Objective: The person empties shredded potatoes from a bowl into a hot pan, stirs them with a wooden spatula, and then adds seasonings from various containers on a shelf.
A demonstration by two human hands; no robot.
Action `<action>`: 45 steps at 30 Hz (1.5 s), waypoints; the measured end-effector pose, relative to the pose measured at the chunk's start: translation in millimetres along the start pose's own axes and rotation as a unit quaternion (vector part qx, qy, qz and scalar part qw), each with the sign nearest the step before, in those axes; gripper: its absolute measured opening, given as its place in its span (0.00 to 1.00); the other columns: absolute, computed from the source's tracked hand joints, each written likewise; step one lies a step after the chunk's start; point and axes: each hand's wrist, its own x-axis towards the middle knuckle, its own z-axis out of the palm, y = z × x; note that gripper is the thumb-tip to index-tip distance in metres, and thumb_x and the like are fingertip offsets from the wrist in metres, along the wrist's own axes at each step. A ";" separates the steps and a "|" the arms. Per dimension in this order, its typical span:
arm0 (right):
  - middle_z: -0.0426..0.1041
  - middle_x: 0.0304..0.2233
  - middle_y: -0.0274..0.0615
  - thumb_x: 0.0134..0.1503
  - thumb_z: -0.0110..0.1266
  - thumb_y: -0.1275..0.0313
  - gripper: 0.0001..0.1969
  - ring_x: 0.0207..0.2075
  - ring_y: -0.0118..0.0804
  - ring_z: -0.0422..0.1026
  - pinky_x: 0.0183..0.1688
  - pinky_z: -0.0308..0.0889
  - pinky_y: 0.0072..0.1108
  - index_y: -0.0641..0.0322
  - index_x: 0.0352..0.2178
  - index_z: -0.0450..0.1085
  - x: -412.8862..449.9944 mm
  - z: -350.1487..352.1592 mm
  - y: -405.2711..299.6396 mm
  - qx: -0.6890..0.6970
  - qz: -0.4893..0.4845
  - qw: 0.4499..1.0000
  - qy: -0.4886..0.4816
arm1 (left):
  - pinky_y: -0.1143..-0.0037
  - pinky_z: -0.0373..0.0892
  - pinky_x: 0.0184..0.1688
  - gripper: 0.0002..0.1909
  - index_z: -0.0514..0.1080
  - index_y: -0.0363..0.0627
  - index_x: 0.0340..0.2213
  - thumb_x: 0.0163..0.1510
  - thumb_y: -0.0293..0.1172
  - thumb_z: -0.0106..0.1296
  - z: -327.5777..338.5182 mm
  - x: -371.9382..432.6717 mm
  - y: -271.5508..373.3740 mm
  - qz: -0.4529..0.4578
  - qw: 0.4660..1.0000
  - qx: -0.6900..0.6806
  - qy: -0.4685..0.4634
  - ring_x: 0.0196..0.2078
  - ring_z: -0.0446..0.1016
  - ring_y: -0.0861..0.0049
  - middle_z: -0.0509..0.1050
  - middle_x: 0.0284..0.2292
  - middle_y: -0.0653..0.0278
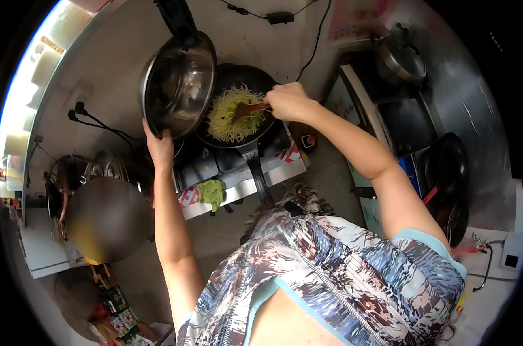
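My left hand grips the lower rim of a steel bowl, which is tilted on its side with its mouth towards me. Its shiny inside shows no food apart from small specks. My right hand is closed around the handle of a wooden spatula. The spatula's blade rests in a heap of pale, thin vegetable shreds with some green among them. They lie in a black wok, whose long black handle points towards me. The bowl is held just left of the wok, overlapping its edge in view.
A green cloth hangs on the front edge of the stove table. A bottle with a red cap stands at its right. Farther right are a lidded pot and a black pan. Black cables run along the left wall.
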 end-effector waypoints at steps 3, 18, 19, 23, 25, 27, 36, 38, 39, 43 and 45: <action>0.75 0.36 0.47 0.46 0.49 0.73 0.18 0.38 0.46 0.75 0.38 0.69 0.35 0.51 0.41 0.74 -12.3 14.8 7.6 0.063 0.061 0.996 0.003 | 0.76 0.63 0.52 0.31 0.55 0.35 0.56 0.49 0.21 0.45 -12.2 -0.5 -2.5 -0.004 0.998 -0.052 0.021 0.48 0.70 0.70 0.71 0.46 0.51; 0.76 0.28 0.54 0.45 0.50 0.73 0.09 0.31 0.50 0.77 0.30 0.72 0.34 0.66 0.25 0.76 31.7 99.5 -6.6 0.023 0.090 0.994 0.061 | 0.70 0.73 0.32 0.14 0.68 0.34 0.39 0.50 0.27 0.50 -111.1 -133.6 7.7 -0.316 0.905 -0.260 0.113 0.37 0.73 0.74 0.71 0.37 0.63; 0.76 0.28 0.54 0.44 0.50 0.73 0.09 0.32 0.50 0.77 0.31 0.71 0.35 0.65 0.26 0.76 24.7 108.1 -0.7 0.031 0.069 0.995 0.064 | 0.73 0.72 0.31 0.11 0.70 0.36 0.35 0.49 0.26 0.51 -110.4 -144.6 17.3 -0.303 0.893 -0.301 0.138 0.35 0.72 0.77 0.72 0.33 0.65; 0.76 0.29 0.54 0.44 0.50 0.73 0.11 0.33 0.50 0.76 0.33 0.71 0.36 0.64 0.29 0.75 -29.1 68.8 14.9 0.012 0.085 0.996 0.021 | 0.76 0.70 0.31 0.09 0.70 0.34 0.33 0.49 0.25 0.52 -146.0 -189.0 19.9 -0.340 0.882 -0.262 0.193 0.32 0.71 0.78 0.71 0.31 0.64; 0.76 0.31 0.55 0.43 0.49 0.74 0.14 0.36 0.51 0.76 0.37 0.71 0.38 0.63 0.33 0.75 -37.8 46.3 12.7 0.057 0.118 0.991 -0.017 | 0.76 0.71 0.31 0.10 0.70 0.33 0.33 0.49 0.25 0.52 -154.8 -214.4 21.2 -0.351 0.880 -0.246 0.207 0.32 0.72 0.78 0.71 0.31 0.64; 0.75 0.31 0.56 0.44 0.48 0.74 0.15 0.36 0.52 0.75 0.39 0.70 0.38 0.63 0.34 0.74 -44.4 43.2 -5.3 0.087 0.097 0.991 -0.031 | 0.75 0.72 0.32 0.11 0.69 0.32 0.35 0.49 0.25 0.52 -163.5 -238.3 15.3 -0.367 0.871 -0.235 0.228 0.33 0.72 0.77 0.71 0.32 0.63; 0.76 0.31 0.54 0.47 0.48 0.71 0.12 0.36 0.53 0.76 0.36 0.70 0.37 0.61 0.31 0.75 1.1 55.8 16.2 0.103 0.160 0.981 0.042 | 0.72 0.74 0.35 0.08 0.69 0.31 0.32 0.48 0.22 0.51 -176.1 -298.5 28.0 -0.442 0.788 -0.338 0.264 0.33 0.73 0.72 0.72 0.31 0.59; 0.76 0.31 0.53 0.47 0.48 0.71 0.11 0.36 0.52 0.76 0.36 0.70 0.37 0.61 0.31 0.75 25.3 55.0 20.7 0.095 0.158 0.981 0.065 | 0.72 0.75 0.34 0.07 0.69 0.32 0.31 0.47 0.22 0.51 -176.9 -311.5 21.9 -0.463 0.768 -0.359 0.259 0.31 0.73 0.71 0.72 0.31 0.60; 0.76 0.30 0.53 0.47 0.48 0.72 0.11 0.36 0.52 0.76 0.36 0.70 0.37 0.61 0.31 0.75 32.9 56.4 22.3 0.088 0.152 0.981 0.085 | 0.66 0.75 0.39 0.13 0.67 0.27 0.36 0.46 0.22 0.50 -181.3 -322.0 5.0 -0.467 0.763 -0.374 0.243 0.37 0.73 0.65 0.71 0.36 0.53; 0.76 0.29 0.52 0.46 0.48 0.72 0.12 0.34 0.50 0.76 0.34 0.71 0.35 0.59 0.31 0.76 13.0 71.0 30.6 0.022 0.091 0.995 -0.014 | 0.68 0.76 0.38 0.14 0.67 0.27 0.37 0.46 0.21 0.49 -169.2 -345.6 -13.2 -0.492 0.737 -0.401 0.232 0.37 0.74 0.64 0.71 0.37 0.52; 0.76 0.30 0.52 0.46 0.48 0.72 0.12 0.34 0.51 0.76 0.34 0.71 0.35 0.57 0.32 0.76 -33.8 37.1 43.3 0.026 0.113 0.993 -0.034 | 0.68 0.76 0.37 0.15 0.67 0.27 0.37 0.46 0.22 0.49 -162.5 -347.5 -7.3 -0.498 0.740 -0.389 0.231 0.37 0.74 0.64 0.71 0.37 0.52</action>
